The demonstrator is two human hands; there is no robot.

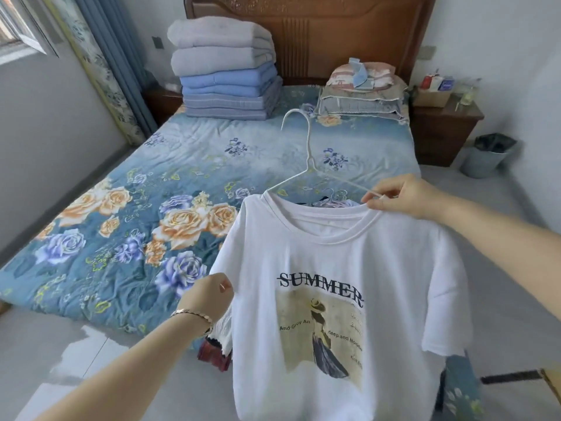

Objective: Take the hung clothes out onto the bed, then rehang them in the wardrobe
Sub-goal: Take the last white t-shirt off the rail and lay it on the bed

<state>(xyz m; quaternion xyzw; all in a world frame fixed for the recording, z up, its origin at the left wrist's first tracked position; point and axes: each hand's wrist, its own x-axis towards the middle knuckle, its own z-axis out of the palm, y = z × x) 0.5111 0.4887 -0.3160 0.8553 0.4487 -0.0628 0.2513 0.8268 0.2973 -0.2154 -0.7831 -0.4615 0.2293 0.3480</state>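
A stack of folded blankets (226, 71) is spotted at the back left, grey piled on blue, and near it pillows (361, 100) are stacked with a pinkish folded cloth (364, 75) laid on top. On the right, a wooden nightstand (443, 133) is loaded with a cardboard box (431, 98), and a lined waste bin (485, 159) is set just beside it. A blue curtain (121, 56) is hung by the window (18, 25).

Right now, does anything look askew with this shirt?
Yes. The hanger is only half in: one arm is inside the T-shirt neck, the other lies bare above the collar, pinched by the right hand.
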